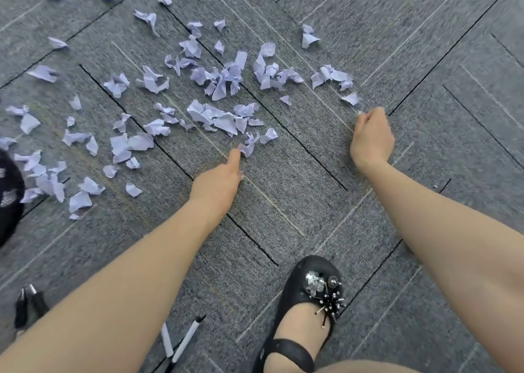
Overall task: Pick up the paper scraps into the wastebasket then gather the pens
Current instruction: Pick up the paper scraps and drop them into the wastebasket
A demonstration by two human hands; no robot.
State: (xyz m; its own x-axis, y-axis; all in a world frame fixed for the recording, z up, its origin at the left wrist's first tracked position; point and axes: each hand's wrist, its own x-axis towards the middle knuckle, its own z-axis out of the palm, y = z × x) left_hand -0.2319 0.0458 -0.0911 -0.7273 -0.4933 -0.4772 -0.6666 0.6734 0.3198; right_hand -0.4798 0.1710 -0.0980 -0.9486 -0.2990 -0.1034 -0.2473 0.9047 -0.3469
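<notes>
Several torn pale lilac paper scraps (218,117) lie scattered over the grey carpet, thickest in the upper middle and left. My left hand (219,181) reaches forward, and one outstretched fingertip touches the nearest scrap (246,148); the other fingers are curled under. My right hand (372,138) rests on the carpet to the right with its fingers curled shut, just below a lone scrap (351,99). Two white pens with black caps (185,340) lie near the bottom edge, partly behind my left forearm. A black rounded object, possibly the wastebasket (8,199), is cut off at the left edge.
My foot in a black shoe with a beaded ornament (310,293) stands at the bottom centre. Two dark, silver-tipped objects (28,307) lie at the bottom left. The carpet (425,60) to the right of my right hand carries no scraps.
</notes>
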